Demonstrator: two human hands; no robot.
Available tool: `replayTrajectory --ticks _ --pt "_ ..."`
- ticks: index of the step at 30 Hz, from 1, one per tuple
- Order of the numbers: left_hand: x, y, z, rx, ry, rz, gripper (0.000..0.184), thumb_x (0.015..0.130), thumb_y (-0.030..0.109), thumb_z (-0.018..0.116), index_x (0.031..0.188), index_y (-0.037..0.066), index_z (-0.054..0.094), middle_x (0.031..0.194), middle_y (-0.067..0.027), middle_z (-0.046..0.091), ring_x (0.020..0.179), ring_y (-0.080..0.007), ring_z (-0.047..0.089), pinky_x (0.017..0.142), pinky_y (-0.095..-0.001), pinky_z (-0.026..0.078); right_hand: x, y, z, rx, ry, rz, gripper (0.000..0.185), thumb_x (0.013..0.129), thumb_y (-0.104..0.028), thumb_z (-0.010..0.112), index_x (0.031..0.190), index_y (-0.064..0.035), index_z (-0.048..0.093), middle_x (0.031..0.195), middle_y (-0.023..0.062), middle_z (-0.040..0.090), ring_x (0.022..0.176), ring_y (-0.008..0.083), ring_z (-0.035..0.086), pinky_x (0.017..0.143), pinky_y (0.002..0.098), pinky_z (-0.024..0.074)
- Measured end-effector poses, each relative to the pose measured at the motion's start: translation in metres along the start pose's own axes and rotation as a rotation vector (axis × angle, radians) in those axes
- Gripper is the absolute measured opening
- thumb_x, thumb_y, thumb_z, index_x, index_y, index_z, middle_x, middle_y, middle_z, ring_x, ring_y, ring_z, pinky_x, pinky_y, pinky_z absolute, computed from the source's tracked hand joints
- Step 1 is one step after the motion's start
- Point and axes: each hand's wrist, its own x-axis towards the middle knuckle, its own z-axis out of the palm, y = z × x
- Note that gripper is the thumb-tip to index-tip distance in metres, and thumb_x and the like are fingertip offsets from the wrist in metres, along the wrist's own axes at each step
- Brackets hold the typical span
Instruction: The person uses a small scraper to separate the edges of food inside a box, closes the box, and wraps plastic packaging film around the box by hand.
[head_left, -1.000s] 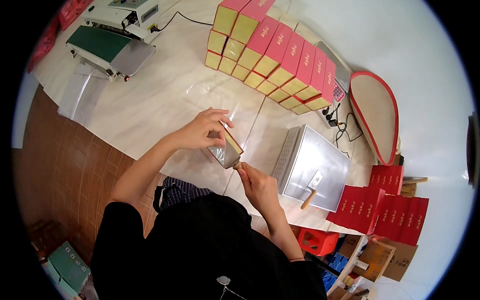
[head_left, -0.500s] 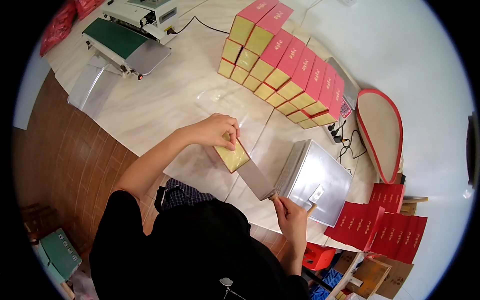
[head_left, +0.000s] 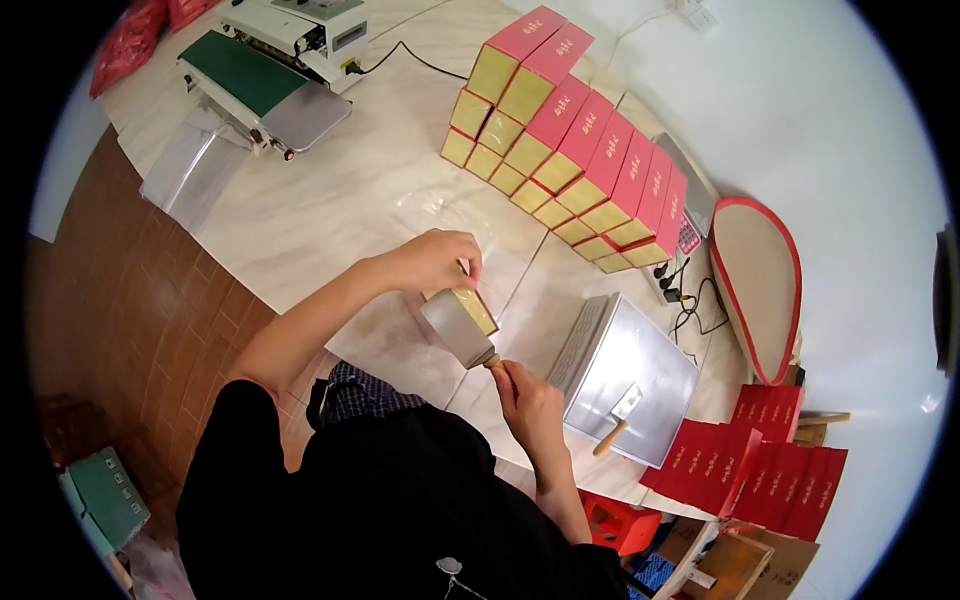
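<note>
My left hand is closed on the upper end of a small gold-faced box, its fingers pinching near the top edge. In my right hand is a scraper with a broad flat metal blade and a wooden handle. The blade lies across the front of the box and hides much of its gold face; whether they touch, I cannot tell. Clear plastic film lies on the table just beyond my left hand.
Red-and-gold boxes are stacked at the back. A metal tray to the right bears a small wooden-handled spatula. A sealing machine stands back left. Red boxes, a red-rimmed basket and cables are at right.
My right hand has moved left and up with the scraper, bringing the blade from the box's lower end across its front. My left hand stays at the box. The spatula on the tray is now uncovered.
</note>
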Motion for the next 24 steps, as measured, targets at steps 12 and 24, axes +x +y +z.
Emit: replayTrajectory --ticks 12,24 --pt "-0.027 -0.038 0.074 -0.678 0.707 0.012 0.079 0.098 0.067 0.021 0.124 0.001 0.055 0.111 -0.0108 0.064 0.106 -0.0176 0.058 0.1 -0.0322 0.04 -0.011 -0.003 -0.001 -0.204 0.04 0.029 0.017 0.094 -0.025 0.063 0.088 -0.0088 0.063 0.065 0.0089 0.062 0.054 0.0295 0.06 0.046 0.0388 0.0443" --pt "-0.014 -0.055 0.077 -0.642 0.849 -0.051 0.073 0.096 0.067 0.02 0.112 0.005 0.054 0.094 -0.0032 0.07 0.091 -0.0131 0.057 0.086 -0.0288 0.035 -0.039 -0.001 -0.023 -0.335 -0.01 -0.011 0.021 0.094 -0.027 0.062 0.083 -0.0097 0.057 0.057 0.0062 0.057 0.046 0.0246 0.058 0.041 0.0361 0.0425"
